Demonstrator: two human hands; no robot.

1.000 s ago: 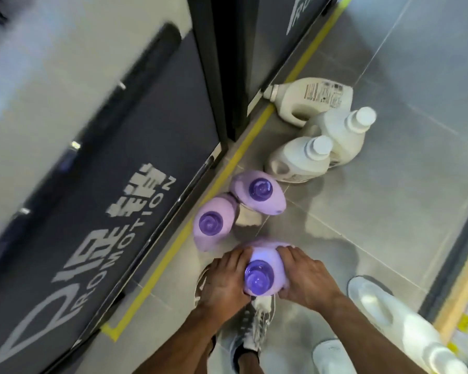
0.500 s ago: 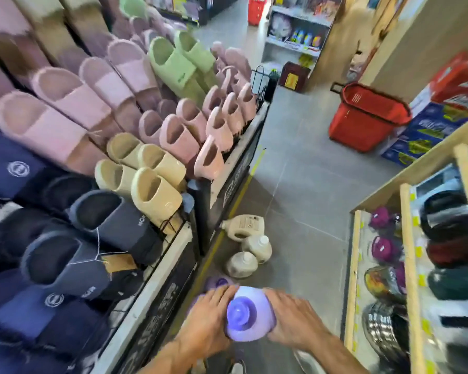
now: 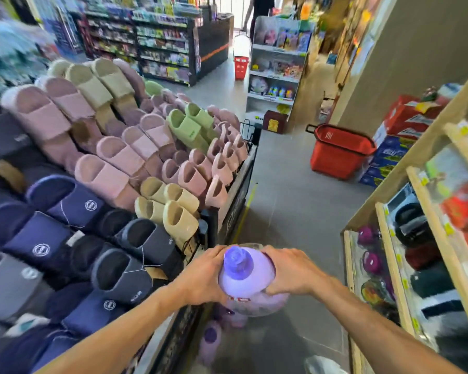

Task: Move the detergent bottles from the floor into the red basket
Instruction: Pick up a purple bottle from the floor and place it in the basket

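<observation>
Purple detergent bottle (image 3: 250,282) upright in the aisle, long axis vertical, cap toward the camera, left hand (image 3: 203,276) and right hand (image 3: 292,273) gripping its sides, red basket (image 3: 341,152) well ahead on the floor

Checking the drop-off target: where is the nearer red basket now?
In the head view the red basket stands on the floor ahead on the right, beside stacked blue boxes, beyond the purple bottle.

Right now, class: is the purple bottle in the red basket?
Out: left hand and right hand hold the purple bottle, short of the red basket ahead.
</observation>
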